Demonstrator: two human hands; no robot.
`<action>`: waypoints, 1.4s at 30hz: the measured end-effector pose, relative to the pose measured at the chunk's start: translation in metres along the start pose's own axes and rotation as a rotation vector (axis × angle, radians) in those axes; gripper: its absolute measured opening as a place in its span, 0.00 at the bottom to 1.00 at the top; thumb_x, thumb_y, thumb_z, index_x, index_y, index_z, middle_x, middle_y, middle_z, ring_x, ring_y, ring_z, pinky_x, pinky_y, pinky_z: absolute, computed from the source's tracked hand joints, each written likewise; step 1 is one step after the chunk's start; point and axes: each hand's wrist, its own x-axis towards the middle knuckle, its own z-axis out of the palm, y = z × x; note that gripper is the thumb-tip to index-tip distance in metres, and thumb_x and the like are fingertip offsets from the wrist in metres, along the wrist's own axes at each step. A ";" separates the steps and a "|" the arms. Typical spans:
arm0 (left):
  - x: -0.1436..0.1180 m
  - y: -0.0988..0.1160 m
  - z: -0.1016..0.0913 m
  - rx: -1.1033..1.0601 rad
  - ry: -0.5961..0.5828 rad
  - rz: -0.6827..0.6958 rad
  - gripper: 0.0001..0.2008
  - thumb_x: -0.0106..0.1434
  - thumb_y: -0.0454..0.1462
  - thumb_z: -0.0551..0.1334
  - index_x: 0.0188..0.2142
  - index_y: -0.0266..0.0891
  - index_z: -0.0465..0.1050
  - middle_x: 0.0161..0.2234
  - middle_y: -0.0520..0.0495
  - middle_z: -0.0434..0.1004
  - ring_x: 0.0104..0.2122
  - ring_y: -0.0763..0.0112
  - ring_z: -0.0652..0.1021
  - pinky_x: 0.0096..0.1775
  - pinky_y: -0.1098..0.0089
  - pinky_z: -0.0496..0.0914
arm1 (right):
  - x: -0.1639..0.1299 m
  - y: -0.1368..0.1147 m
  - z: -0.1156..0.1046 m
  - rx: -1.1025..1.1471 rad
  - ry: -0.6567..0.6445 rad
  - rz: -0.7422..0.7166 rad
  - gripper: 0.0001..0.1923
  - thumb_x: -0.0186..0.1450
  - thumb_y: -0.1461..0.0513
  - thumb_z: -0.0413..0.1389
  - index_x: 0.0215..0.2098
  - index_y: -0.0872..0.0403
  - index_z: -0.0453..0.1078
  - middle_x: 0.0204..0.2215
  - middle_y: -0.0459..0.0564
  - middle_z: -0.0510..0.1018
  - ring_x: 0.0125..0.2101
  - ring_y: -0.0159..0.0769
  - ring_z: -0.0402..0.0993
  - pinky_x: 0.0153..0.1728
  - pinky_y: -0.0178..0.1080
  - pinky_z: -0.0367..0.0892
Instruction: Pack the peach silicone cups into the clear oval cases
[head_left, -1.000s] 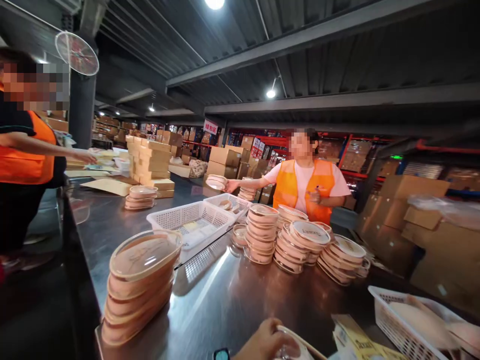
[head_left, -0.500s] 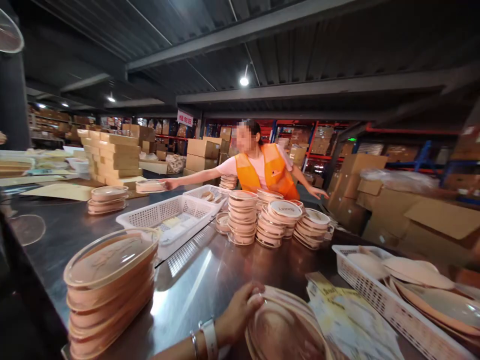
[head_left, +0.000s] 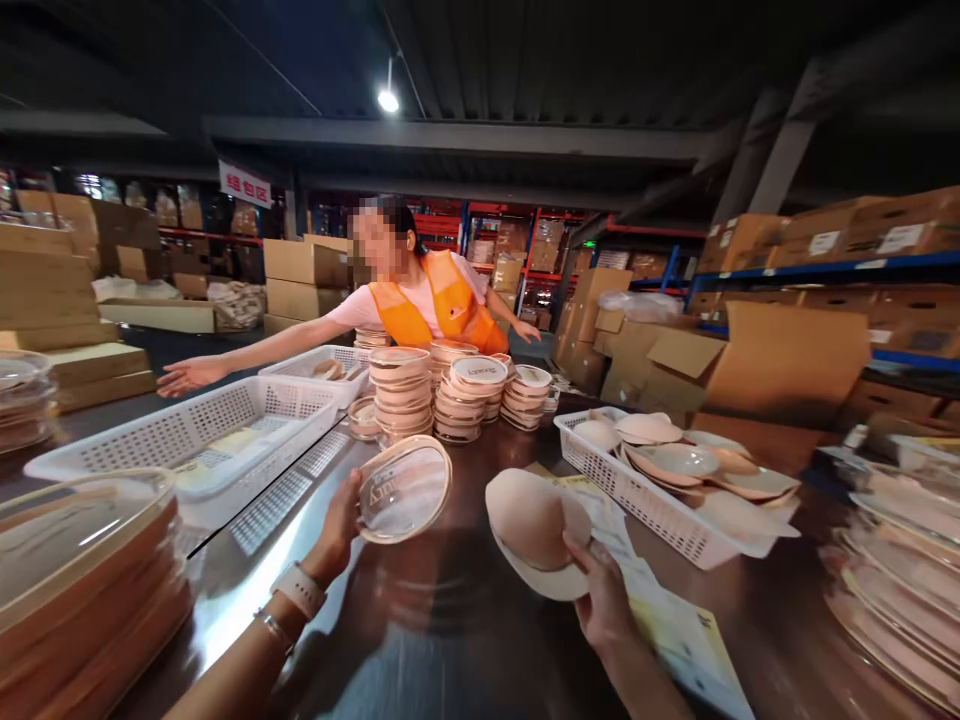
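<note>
My left hand (head_left: pixel 339 530), with a white watch and a bracelet on the wrist, is closed on the edge of a round clear-lidded case (head_left: pixel 405 492) with lettering. The case is tilted up above the dark metal table. To the right, my right hand (head_left: pixel 602 592) pinches a pair of beige bra pads (head_left: pixel 527 520) by the lower edge. Behind the pads, a white mesh basket (head_left: pixel 637 505) holds several more bra pads (head_left: pixel 675 460). Printed sheets (head_left: pixel 679 610) lie under my right forearm, on the table.
Stacks of round cases (head_left: pixel 401 395) stand mid-table; taller stacks rise at near left (head_left: pixel 90 590) and far right (head_left: pixel 900 580). A white basket (head_left: pixel 187 445) is at left. Across the table, a person in an orange vest (head_left: pixel 431 300) reaches left with an open hand. Cartons (head_left: pixel 637 350) stand behind.
My left hand has lifted, now holding a round case. My right hand has come into view with bra pads. The co-worker's hand has left a case, and the view has turned right.
</note>
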 end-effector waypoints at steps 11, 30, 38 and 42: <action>-0.047 -0.040 0.017 0.629 -0.435 0.677 0.24 0.63 0.43 0.63 0.58 0.44 0.67 0.67 0.38 0.58 0.67 0.50 0.60 0.65 0.45 0.55 | -0.027 0.020 0.013 -0.068 -0.164 -0.066 0.27 0.47 0.52 0.70 0.42 0.55 0.74 0.37 0.52 0.83 0.43 0.49 0.78 0.42 0.42 0.72; -0.059 -0.037 0.024 0.736 -0.506 0.492 0.21 0.62 0.46 0.60 0.52 0.40 0.73 0.44 0.42 0.83 0.45 0.53 0.81 0.47 0.57 0.75 | -0.032 0.036 0.015 -0.156 -0.369 -0.024 0.25 0.49 0.55 0.70 0.42 0.55 0.75 0.32 0.48 0.82 0.35 0.39 0.76 0.37 0.39 0.68; -0.053 -0.021 0.028 0.427 -0.264 0.059 0.22 0.52 0.57 0.60 0.25 0.41 0.73 0.17 0.53 0.73 0.19 0.66 0.74 0.23 0.68 0.70 | -0.036 0.031 0.007 -0.482 -0.721 0.173 0.18 0.52 0.58 0.65 0.40 0.55 0.77 0.27 0.45 0.80 0.21 0.28 0.72 0.22 0.30 0.64; -0.037 -0.027 0.015 0.658 -0.230 0.272 0.23 0.53 0.57 0.58 0.34 0.42 0.76 0.18 0.52 0.76 0.21 0.61 0.78 0.25 0.66 0.72 | -0.029 0.013 -0.001 -0.467 -0.774 0.326 0.21 0.49 0.55 0.65 0.38 0.58 0.77 0.22 0.45 0.77 0.12 0.25 0.66 0.11 0.26 0.53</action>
